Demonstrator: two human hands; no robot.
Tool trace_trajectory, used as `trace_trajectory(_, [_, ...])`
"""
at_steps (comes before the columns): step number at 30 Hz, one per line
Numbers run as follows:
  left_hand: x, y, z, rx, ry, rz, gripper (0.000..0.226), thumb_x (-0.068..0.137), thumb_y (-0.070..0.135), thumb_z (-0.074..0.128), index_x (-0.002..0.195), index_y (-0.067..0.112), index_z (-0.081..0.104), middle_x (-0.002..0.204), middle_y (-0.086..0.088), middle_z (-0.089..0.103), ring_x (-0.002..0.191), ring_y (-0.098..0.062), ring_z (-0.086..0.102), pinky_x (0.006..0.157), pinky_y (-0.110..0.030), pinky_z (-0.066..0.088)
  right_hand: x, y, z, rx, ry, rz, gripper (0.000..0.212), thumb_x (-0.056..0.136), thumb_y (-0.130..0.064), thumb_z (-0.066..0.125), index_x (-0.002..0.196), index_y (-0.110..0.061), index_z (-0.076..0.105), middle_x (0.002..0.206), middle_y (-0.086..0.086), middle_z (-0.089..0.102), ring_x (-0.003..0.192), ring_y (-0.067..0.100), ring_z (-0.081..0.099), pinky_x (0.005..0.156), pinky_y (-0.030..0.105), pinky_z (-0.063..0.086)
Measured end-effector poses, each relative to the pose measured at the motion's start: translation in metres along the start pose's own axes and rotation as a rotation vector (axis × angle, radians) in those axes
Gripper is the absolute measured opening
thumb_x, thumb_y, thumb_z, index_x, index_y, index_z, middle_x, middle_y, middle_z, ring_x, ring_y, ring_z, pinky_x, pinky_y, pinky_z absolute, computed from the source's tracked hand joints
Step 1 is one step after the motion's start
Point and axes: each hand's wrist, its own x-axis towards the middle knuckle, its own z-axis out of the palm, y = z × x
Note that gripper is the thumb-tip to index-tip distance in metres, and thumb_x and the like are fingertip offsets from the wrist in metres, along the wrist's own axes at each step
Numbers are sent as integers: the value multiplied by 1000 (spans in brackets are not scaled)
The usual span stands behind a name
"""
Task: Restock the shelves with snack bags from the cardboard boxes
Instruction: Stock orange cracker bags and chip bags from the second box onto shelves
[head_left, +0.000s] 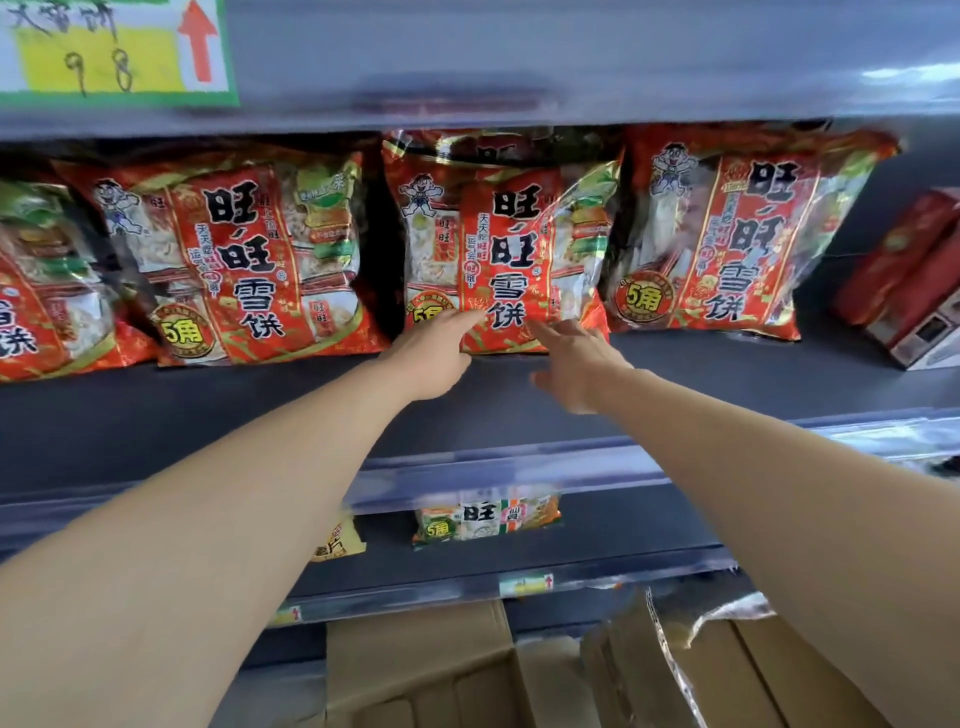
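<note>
Leftmost bag (31, 280) cut off by frame edge, both hands open: left hand (434, 358) fingertips touch middle snack bag (501, 249), right hand (576, 364) fingers spread at its lower edge, gripping nothing

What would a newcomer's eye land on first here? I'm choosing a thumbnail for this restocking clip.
First, the row of red snack bags standing along the middle shelf, above all the centre bag, which both hands reach. The left hand and right hand stretch up with open fingers touching its lower edge. Next, the handwritten price sign with a red arrow at top left, and open cardboard boxes at the bottom.
</note>
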Motion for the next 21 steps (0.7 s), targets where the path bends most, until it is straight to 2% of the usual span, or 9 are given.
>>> trace_trajectory(4, [12, 3, 3, -8, -16, -13, 64, 97, 15, 48, 151, 31, 18, 155, -1, 24, 136, -25, 36, 109, -34, 34, 16, 3, -2, 24, 8, 19, 66, 96, -33, 50, 152, -29, 15, 158, -1, 14, 143, 32, 19, 112, 44, 30])
trace_trajectory(7, [11, 5, 4, -35, 1, -10, 62, 96, 18, 50, 150, 30, 22, 151, -2, 31, 134, -24, 38, 108, -33, 35, 15, 4, -3, 30, 87, 8, 53, 96, -29, 48, 146, -27, 31, 149, 7, 34, 132, 34, 37, 101, 40, 39])
trace_trajectory(9, [8, 9, 1, -43, 49, 26, 57, 96, 16, 49, 148, 26, 29, 145, -2, 40, 127, -22, 43, 99, -26, 36, 10, 6, -6, 28, 139, 3, 47, 96, -25, 46, 142, -26, 39, 137, 10, 47, 123, 34, 46, 93, 38, 42])
trace_trajectory(12, [5, 21, -6, -22, 125, 77, 51, 97, 13, 47, 145, 23, 35, 132, -4, 49, 109, -21, 49, 84, -22, 34, 1, 13, -15, 37, 194, 16, 41, 95, -20, 45, 136, -21, 46, 129, 11, 53, 119, 33, 48, 91, 37, 41])
trace_trajectory(16, [8, 41, -8, -2, 94, 114, 51, 96, 13, 48, 145, 23, 37, 143, -5, 45, 126, -24, 46, 100, -27, 36, -10, 29, -29, -4, 217, 54, 38, 96, -23, 46, 133, -17, 46, 132, 11, 49, 123, 33, 43, 95, 38, 39])
trace_trajectory(21, [18, 77, -2, -38, 72, 172, 48, 97, 12, 48, 143, 23, 40, 142, -7, 46, 126, -25, 47, 100, -28, 37, -17, 60, -38, -16, 228, 136, 35, 93, -20, 47, 127, -18, 49, 130, 13, 50, 121, 35, 44, 94, 39, 39])
